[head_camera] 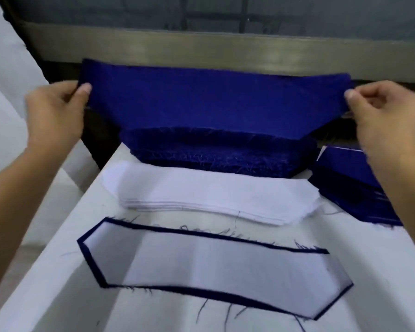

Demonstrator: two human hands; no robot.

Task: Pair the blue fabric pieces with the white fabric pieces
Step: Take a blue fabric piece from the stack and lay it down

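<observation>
White table [58, 295], blue fabric piece [213, 101] stretched above it, ends pinched by left hand [55, 116], right hand [386, 116]

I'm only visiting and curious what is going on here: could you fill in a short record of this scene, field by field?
held: blue fabric piece, up in the air, stretched between both hands
left hand: pinches its left end
right hand: pinches its right end
blue stack: lies below the held piece
white stack: lies just nearer than the blue stack
paired piece: white on blue, nearest the camera
</observation>
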